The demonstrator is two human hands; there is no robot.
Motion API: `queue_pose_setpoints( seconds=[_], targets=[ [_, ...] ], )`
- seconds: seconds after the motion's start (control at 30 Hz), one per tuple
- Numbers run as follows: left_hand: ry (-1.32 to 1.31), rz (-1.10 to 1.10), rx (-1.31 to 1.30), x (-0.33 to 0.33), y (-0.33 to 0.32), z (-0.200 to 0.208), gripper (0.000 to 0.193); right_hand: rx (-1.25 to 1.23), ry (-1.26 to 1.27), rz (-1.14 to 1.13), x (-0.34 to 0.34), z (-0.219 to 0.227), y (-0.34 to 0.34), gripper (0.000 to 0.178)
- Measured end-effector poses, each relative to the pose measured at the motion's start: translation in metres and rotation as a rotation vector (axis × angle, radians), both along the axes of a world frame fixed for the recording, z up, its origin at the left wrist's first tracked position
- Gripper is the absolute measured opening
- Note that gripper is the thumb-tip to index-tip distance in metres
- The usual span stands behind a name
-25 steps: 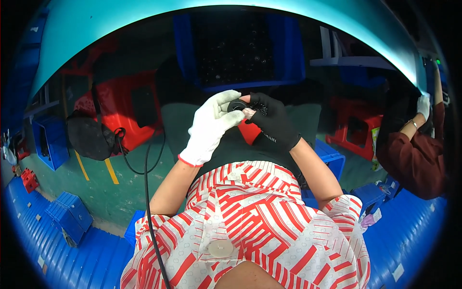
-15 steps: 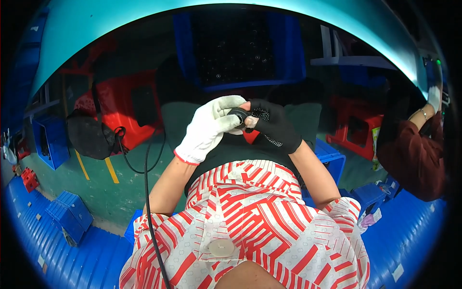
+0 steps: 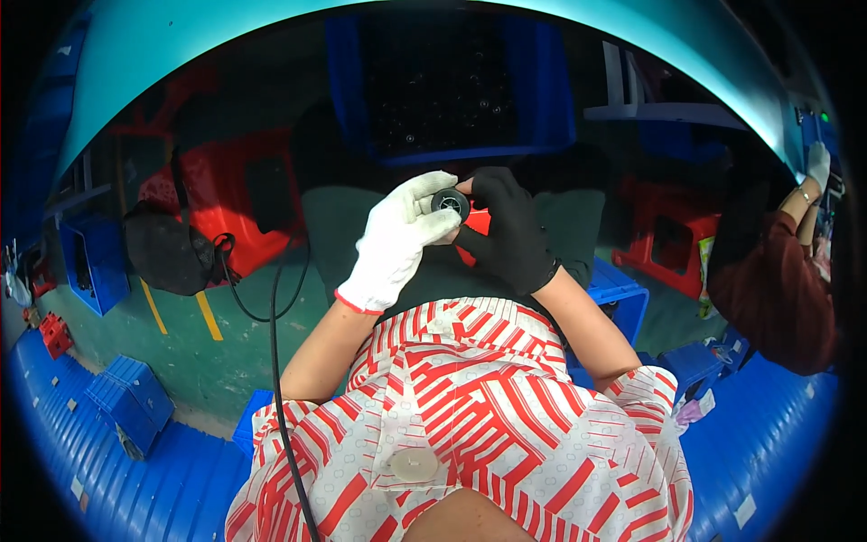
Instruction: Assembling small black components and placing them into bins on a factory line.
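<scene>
A small round black part [image 3: 450,207] with a spoked, wheel-like face is held between my hands above my lap. My left hand [image 3: 395,237], in a white knit glove with a red cuff edge, closes its fingers and thumb around the part's left side. On the other side, my right hand [image 3: 511,237] wears a black glove with bare fingertips. Its bent fingers and thumb grip the part's right edge, and the back of the hand hides some of that contact. Behind the right fingers shows a bit of red [image 3: 477,222].
Beyond my hands stands a large blue bin [image 3: 452,159] with many small dark pieces. A teal work surface [image 3: 271,41] arches across the far side. Red stools [image 3: 212,185] flank me. A black cable [image 3: 276,361] hangs at left. At far right, a person in dark red [image 3: 786,298] works.
The round part has turned, so its spoked face now shows. My right hand has rolled over, showing its back instead of the dotted palm side. The other person's gloved hand has shifted slightly farther away.
</scene>
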State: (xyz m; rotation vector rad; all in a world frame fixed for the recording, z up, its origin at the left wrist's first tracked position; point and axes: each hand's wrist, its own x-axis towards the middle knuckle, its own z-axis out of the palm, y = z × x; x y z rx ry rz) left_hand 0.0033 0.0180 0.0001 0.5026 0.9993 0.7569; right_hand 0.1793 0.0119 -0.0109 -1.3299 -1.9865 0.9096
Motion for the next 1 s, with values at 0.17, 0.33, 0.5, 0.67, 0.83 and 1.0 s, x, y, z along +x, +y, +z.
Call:
queue_pose_setpoints(
  seconds=[0.17, 0.33, 0.5, 0.67, 0.83, 1.0],
  targets=[
    [0.074, -0.084, 0.067, -0.008, 0.0, 0.003, 0.051, -0.04, 0.033, 0.183, 0.004, 0.004, 0.009, 0.049],
    [-0.004, -0.079, 0.072, -0.01, 0.003, 0.005, 0.054, 0.025, 0.096, 0.114, 0.001, 0.0, 0.006, 0.04],
    [0.077, 0.021, 0.086, 0.004, -0.002, 0.009, 0.057, -0.041, 0.209, -0.09, -0.011, -0.008, -0.009, 0.041],
    [0.12, -0.05, 0.154, -0.003, -0.002, 0.004, 0.057, 0.12, 0.048, 0.053, -0.006, 0.002, 0.004, 0.04],
    [0.008, -0.004, 0.101, -0.004, 0.003, 0.008, 0.054, -0.018, 0.175, 0.011, -0.002, -0.005, 0.001, 0.045],
    [-0.039, 0.017, 0.04, -0.007, 0.002, 0.004, 0.05, -0.167, 0.28, -0.094, -0.006, -0.008, -0.002, 0.05]
  ],
)
